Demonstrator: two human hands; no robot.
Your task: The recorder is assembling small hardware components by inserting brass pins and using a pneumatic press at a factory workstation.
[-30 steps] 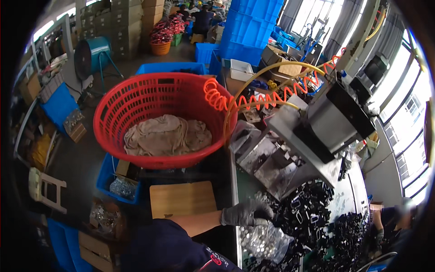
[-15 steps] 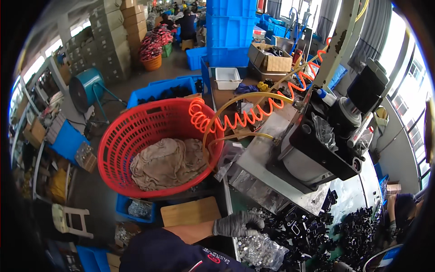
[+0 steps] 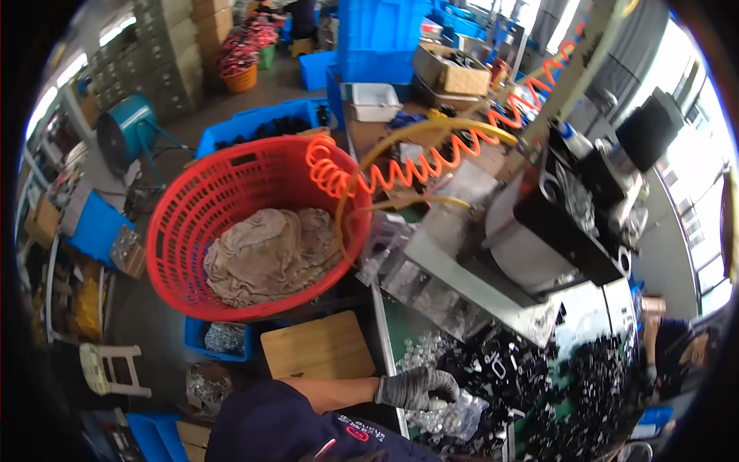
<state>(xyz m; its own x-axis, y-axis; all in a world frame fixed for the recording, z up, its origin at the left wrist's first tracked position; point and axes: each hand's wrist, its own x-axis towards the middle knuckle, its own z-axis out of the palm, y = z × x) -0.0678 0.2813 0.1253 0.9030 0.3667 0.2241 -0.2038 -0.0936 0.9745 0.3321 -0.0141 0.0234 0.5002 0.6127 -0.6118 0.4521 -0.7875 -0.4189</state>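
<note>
Item: left hand [image 3: 418, 389], grey knitted glove, fingers bent down over a clear bag; whether I pinch its film or a piece inside, I cannot tell. Right hand: outside the view.

Item: clear plastic bag [image 3: 468, 412], thin, crinkled, glossy, on the bench [image 3: 396, 312] just inside its near edge, under my fingers; small shiny pieces show through.

Progress, by my judgement: partway at most. The bag has pieces in it; loose clear, shiny pieces [image 3: 422, 350] lie outside, just beyond my glove. No finished lot can be made out.

Item: black parts [image 3: 500, 366], small, hard-looking, some loop-shaped, heaped loosely beside the bag; a further black heap [image 3: 596, 381] farther right.

Item: machine [image 3: 512, 239], pale rounded body, black top, flat metal plate reaching over the black parts.

Item: basket [image 3: 250, 312], red slatted plastic, round; inside, a crumpled beige cloth [image 3: 258, 258].

Item: board [image 3: 319, 346], flat, wood-coloured, rounded corners, beside my forearm.
</note>
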